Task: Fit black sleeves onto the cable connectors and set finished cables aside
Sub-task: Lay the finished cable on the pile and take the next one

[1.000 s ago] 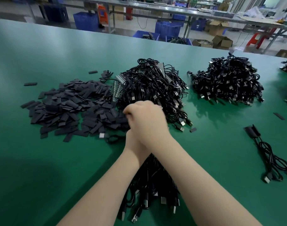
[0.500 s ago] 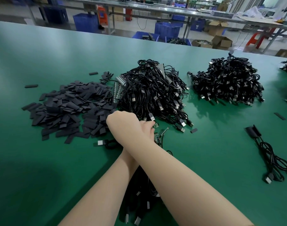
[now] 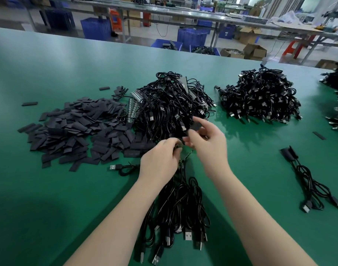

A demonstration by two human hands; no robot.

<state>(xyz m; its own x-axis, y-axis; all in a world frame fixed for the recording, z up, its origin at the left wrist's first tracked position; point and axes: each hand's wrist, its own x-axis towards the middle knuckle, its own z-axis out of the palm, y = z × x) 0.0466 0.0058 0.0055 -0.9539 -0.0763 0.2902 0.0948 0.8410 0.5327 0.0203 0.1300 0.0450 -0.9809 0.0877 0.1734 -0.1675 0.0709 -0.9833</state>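
Above green table, left hand gripping blurred connector, right hand pinching sleeve

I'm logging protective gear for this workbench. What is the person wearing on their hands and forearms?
Nothing that shows: the left hand and right hand are bare, with no gloves, rings, watch or wrist strap visible. Both forearms are uncovered down to the frame's bottom edge; no sleeve appears.

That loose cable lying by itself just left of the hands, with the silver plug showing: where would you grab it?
Probably by the silver USB plug. It is the stiff, flat end of the loose cable and it points left onto bare green table, clear of the sleeve pile. Come from above and pinch its two long edges; the coiled cord would likely flop.
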